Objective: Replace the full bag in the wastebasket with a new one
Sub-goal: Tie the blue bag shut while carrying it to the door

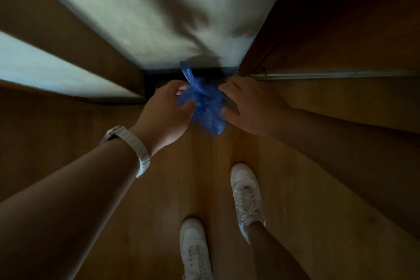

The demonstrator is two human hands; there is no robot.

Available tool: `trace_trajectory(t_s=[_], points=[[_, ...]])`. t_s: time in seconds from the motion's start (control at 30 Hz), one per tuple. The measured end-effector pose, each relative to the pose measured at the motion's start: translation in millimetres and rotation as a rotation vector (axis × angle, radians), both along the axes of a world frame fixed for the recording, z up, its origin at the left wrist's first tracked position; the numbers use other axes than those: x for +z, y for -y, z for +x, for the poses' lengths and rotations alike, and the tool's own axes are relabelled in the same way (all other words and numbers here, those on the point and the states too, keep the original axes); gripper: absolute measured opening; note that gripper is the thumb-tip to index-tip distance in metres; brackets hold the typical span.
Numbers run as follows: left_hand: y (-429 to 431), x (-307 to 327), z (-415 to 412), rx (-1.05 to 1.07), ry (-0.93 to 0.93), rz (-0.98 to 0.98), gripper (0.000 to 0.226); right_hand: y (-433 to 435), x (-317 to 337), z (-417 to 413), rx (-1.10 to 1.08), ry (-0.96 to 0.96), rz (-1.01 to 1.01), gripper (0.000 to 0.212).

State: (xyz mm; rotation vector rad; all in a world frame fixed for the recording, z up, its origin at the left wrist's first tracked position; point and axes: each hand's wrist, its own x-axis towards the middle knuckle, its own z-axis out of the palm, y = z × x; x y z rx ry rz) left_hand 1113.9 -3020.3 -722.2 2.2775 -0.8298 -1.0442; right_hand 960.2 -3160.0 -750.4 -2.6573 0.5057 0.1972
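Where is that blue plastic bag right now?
The blue plastic bag is mid-frame in the head view, bunched between the left hand and right hand, above the wooden floor.

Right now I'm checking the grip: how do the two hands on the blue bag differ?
The left hand wears a white watch; the right hand has a bare wrist. The left hand pinches the blue bag from its left, the right hand from its right. Both grip the same crumpled bag above the wooden floor.

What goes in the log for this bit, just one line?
step: handling new bag | left hand: gripping crumpled blue plastic bag | right hand: gripping bag | wastebasket: not visible
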Motion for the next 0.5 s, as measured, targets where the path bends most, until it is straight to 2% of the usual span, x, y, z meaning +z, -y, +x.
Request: trace_trajectory(t_s=[0.27, 0.5], points=[[-37, 133, -15, -0.446, 0.419, 0.085, 0.046, -30, 145, -36, -0.089, -0.081, -0.05, 0.049], [-78, 265, -47, -0.521, 0.512, -0.035, 0.048, -84, 292, -78, -0.208, -0.099, -0.099, 0.059]])
